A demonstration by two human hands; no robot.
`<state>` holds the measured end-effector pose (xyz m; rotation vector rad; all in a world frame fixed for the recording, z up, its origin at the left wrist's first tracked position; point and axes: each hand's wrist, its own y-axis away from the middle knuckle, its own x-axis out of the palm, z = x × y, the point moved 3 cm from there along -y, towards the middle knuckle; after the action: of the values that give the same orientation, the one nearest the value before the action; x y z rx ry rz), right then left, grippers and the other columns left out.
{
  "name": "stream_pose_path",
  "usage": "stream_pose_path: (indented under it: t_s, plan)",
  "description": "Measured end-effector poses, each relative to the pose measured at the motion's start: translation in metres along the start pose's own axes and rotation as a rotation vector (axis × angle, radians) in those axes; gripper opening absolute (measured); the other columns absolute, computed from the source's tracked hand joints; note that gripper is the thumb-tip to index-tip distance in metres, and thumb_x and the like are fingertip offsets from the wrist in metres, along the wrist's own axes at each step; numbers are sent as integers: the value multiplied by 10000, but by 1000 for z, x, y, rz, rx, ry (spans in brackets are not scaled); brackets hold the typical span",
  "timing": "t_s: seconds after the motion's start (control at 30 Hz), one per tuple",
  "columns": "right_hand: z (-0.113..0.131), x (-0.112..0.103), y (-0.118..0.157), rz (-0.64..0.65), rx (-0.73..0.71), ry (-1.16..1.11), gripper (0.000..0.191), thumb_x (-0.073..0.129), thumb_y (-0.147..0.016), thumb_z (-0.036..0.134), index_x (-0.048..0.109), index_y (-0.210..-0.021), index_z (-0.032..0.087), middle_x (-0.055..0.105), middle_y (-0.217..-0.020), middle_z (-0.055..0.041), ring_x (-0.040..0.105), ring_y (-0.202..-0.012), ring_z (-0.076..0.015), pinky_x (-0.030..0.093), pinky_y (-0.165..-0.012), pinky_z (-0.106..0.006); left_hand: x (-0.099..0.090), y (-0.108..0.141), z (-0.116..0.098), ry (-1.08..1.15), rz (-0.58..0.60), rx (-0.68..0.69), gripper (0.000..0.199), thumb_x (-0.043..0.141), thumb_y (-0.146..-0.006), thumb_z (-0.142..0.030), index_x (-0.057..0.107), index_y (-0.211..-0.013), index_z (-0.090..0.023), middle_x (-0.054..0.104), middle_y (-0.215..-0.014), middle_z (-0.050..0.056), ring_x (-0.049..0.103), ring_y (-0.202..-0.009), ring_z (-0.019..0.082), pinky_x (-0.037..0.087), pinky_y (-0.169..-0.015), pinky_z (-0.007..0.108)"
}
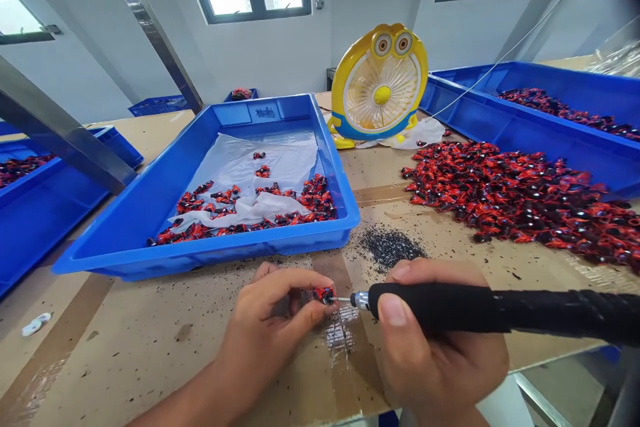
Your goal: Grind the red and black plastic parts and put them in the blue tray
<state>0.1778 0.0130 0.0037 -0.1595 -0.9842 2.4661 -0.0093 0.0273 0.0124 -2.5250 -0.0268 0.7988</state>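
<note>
Between the thumb and forefinger of my left hand (273,320) is a small red-and-black part (325,295); its exact kind is too small to tell. My right hand (435,347) is closed around a black pen-style rotary tool (435,307) with a silver collar and a thin bit. The bit's tip touches the end of the part, or very nearly so. A thick black cord or sleeve runs from the tool to the right edge. Dark shavings (393,247) lie in a small heap just beyond my hands.
A blue tray (210,243) holding similar parts on white sheeting stands ahead to the left. A large pile of red-and-black parts (500,187) spreads on the right, before another blue tray (540,127). A yellow fan (382,95) stands at the back. Metal posts (65,127) rise at left.
</note>
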Motion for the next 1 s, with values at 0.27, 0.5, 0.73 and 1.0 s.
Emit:
stream_pose_path:
  t_s: [0.27, 0.5, 0.73, 1.0]
  plan:
    - [3, 3, -7, 122, -36, 45, 151, 750, -938, 264, 656, -1056, 251, 707, -818, 60, 641, -564, -79, 528, -518, -199, -1, -1, -8, -50, 9, 35, 264, 792, -817, -51, 826, -890, -302, 842, -757, -139, 678, -523, 70, 497, -596, 238]
    - [2, 4, -8, 237, -83, 64, 203, 768, -946, 287, 629, -1093, 266, 723, -839, 67, 703, -652, -100, 585, -621, -211, -1, -1, -5, -81, 29, 81, 236, 821, -874, -93, 825, -979, -304, 857, -825, -131, 677, -568, 77, 511, -627, 244]
    - [9, -4, -5, 292, -32, 50, 195, 723, -954, 207, 623, -1115, 253, 710, -857, 75, 701, -653, -64, 575, -667, -161, -1, 5, -6, -94, 71, 189, 233, 793, -939, -89, 777, -1038, -299, 821, -821, -128, 654, -621, 88, 463, -684, 294]
    - [12, -4, -4, 275, 40, 145, 102, 746, -980, 303, 671, -1048, 296, 727, -796, 95, 701, -658, -57, 551, -677, -142, 0, 5, -3, -111, 105, 241, 198, 786, -988, -121, 749, -1093, -284, 824, -826, -113, 661, -620, 103, 413, -738, 344]
